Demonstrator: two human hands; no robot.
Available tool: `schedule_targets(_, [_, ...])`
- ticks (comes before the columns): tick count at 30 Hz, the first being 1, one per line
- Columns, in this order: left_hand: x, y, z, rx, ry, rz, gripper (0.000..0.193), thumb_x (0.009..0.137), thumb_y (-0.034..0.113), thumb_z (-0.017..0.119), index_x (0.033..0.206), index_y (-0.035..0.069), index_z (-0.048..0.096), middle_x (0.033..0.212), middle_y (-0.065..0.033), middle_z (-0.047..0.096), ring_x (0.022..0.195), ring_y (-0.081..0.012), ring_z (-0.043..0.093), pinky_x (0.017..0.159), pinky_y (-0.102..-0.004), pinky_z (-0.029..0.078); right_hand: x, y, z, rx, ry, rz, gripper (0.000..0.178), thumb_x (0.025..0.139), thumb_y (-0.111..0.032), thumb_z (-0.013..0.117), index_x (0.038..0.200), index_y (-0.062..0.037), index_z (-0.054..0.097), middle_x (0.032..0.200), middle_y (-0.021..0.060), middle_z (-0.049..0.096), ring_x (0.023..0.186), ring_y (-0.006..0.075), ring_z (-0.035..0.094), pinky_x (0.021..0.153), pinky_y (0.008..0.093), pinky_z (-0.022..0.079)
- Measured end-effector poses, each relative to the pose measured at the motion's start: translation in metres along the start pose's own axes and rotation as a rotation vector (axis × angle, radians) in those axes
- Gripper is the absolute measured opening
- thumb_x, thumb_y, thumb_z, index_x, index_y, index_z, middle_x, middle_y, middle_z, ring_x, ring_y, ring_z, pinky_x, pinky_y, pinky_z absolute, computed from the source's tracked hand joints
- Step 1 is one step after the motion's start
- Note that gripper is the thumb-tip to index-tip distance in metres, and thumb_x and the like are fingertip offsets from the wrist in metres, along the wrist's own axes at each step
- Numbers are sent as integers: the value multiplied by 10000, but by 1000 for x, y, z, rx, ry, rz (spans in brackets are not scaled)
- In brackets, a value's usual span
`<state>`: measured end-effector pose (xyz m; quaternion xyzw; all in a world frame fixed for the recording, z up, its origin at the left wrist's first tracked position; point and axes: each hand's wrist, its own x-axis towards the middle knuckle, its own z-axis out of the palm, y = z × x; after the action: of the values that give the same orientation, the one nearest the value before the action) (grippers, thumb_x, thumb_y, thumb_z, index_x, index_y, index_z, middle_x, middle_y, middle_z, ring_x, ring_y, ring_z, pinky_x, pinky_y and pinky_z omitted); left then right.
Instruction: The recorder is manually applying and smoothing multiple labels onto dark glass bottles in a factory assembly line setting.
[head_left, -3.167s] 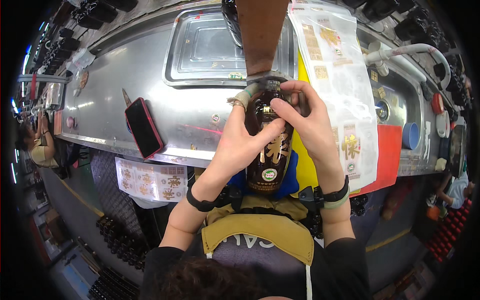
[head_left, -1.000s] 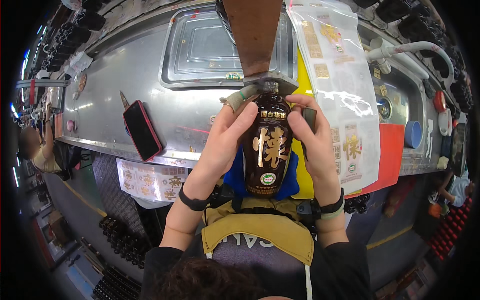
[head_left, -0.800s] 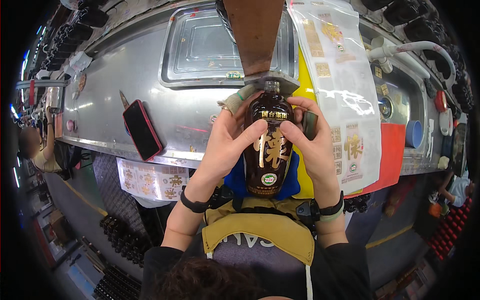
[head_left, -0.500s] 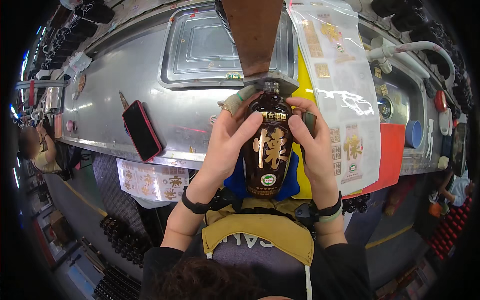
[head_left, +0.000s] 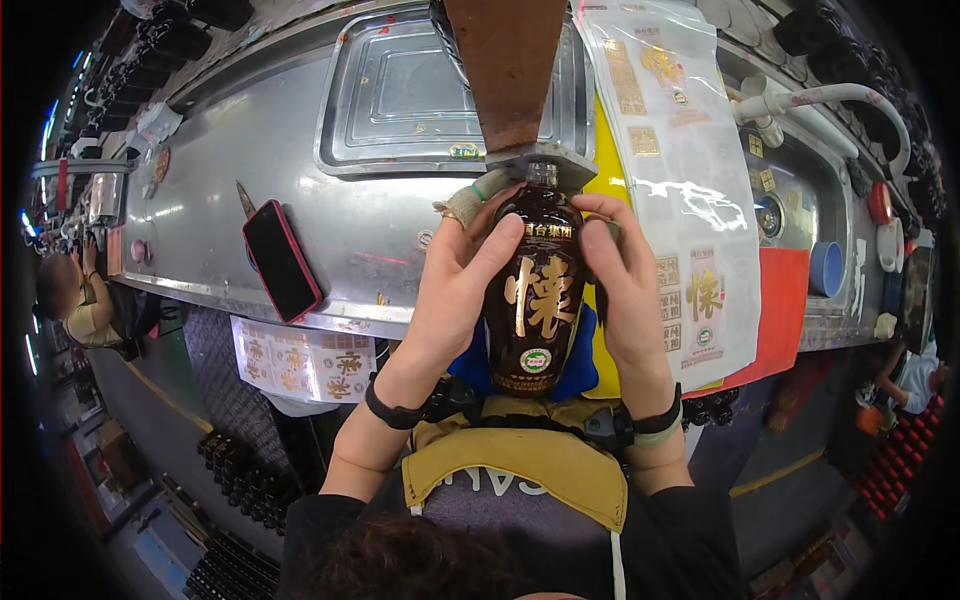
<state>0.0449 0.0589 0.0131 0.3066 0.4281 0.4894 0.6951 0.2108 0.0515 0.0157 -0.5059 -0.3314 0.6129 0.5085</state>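
Observation:
A dark brown glossy bottle (head_left: 538, 300) with gold lettering and a small round green-and-white mark lies in front of me, its neck pointing away. Its lower part rests over a blue cloth (head_left: 583, 372) near my lap. My left hand (head_left: 470, 250) is closed on the bottle's left shoulder, thumb on the front. From the other side my right hand (head_left: 618, 255) grips the right shoulder, thumb near the gold lettering. A cloth finger cover (head_left: 462, 207) with a green band is on a left-hand finger. Fingers behind the bottle are hidden.
Beyond the bottle's neck stands a brown tapered block (head_left: 508, 80) before a metal tray (head_left: 400, 100). A red-edged phone (head_left: 283, 262) lies left on the steel counter. Printed transfer sheets (head_left: 690, 200) cover yellow and red sheets at right, near a sink (head_left: 775, 200). Another person (head_left: 90, 300) is far left.
My right thumb has shifted slightly up the bottle's shoulder, and the right fingers have moved a little. The bottle stays nearly in place between both hands.

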Motion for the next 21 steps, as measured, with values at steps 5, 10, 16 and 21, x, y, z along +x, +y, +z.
schedule_targets(5, [0,0,0,11,1,10,487,1037,141,608,1464,-31,447,1442,-144,551,1330,-201,521,1136,-362,394,-17,-11,-2,68,81,-128,222,1031,-79,576,1235,7,577,1054,14,593,970,78,538,892,210,429])
schedule_targets(10, [0,1,0,5,-9,8,489,1037,137,607,1467,-30,445,1446,-145,548,1330,-200,521,1132,-359,399,-35,-12,-4,-267,-8,-232,194,976,-2,637,1166,36,624,1019,49,650,907,76,602,808,219,487])
schedule_targets(16, [0,0,-1,30,4,20,500,1036,135,610,1474,-29,434,1446,-145,547,1332,-201,519,1133,-360,400,-34,-3,-4,-292,25,-246,182,963,-4,658,1138,39,634,974,37,651,864,62,606,777,209,491])
schedule_targets(21, [1,-1,-1,15,-7,20,500,1036,130,607,1477,-25,430,1447,-146,546,1332,-201,519,1134,-362,400,-35,-6,-5,-276,24,-218,183,955,2,669,1131,41,639,962,35,656,856,59,614,762,206,494])
